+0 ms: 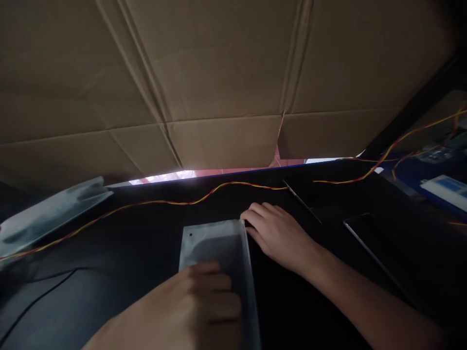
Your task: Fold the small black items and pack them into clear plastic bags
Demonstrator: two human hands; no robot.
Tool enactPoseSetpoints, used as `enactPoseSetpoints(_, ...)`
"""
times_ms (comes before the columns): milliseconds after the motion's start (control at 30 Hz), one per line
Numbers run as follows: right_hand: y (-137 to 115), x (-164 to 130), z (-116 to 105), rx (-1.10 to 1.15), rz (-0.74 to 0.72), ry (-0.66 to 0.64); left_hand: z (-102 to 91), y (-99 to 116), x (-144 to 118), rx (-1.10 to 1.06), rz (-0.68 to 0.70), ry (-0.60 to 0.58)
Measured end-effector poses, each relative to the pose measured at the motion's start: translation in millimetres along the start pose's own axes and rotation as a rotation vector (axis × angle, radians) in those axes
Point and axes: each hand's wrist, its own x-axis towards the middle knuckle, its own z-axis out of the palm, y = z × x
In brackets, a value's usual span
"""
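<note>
Head view: biggest of all is the creased brown cardboard sheet [226,73], standing as a wall behind the clear plastic pouch and filling the upper half. Below it stretches the black bench [138,272], on which the flat, clear rectangular plastic pouch [219,248] lies near the middle, a small punched hole in its far left corner. A second shiny plastic pouch [51,211] rests well to the left of the first, at the bench's edge. A twisted red-and-yellow wire [204,192] runs across the bench just behind the central pouch and on toward the right. The left hand [189,311] lies flat on the pouch's near end, fingers pressed together and down on the plastic. The right hand [277,233] sits at the pouch's far right corner, fingers loosely curled, fingertips touching its edge; whether it pinches the plastic cannot be told.
</note>
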Motion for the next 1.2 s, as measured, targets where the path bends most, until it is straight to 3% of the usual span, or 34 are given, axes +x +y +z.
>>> enactPoseSetpoints(67,-1,-2,-3,0.153,0.084,-0.01,0.3,-11,10,-0.018,-0.022,-0.01)
enactPoseSetpoints(200,-6,-4,-13,0.426,0.153,-0.123,5.4,-34,13,0.088,-0.26,0.206)
enactPoseSetpoints(300,-9,-5,-18,0.615,0.163,-0.203,11.7,-45,7,0.106,-0.382,0.256)
enactPoseSetpoints(467,-15,-6,-18,0.851,0.238,-0.244,19.5,-48,3,0.104,-0.392,0.251)
enactPoseSetpoints(600,-28,-6,-13,0.743,0.277,-0.176,25.0,-43,6,0.105,-0.338,0.261)
enactPoseSetpoints(733,-32,-7,-5,0.779,0.241,-0.192,30.0,-41,6,0.068,-0.333,0.187)
enactPoseSetpoints(933,-2,-2,-7,1.056,0.294,-0.174,13.8,-68,-14,0.097,-0.562,-0.056)
enactPoseSetpoints(1033,10,1,-14,1.117,0.335,-0.139,-2.5,-85,-36,0.086,-0.607,-0.162)
enactPoseSetpoints(1200,20,3,-26,0.921,0.397,-0.065,-15.5,-98,-102,0.156,-0.685,-0.2)
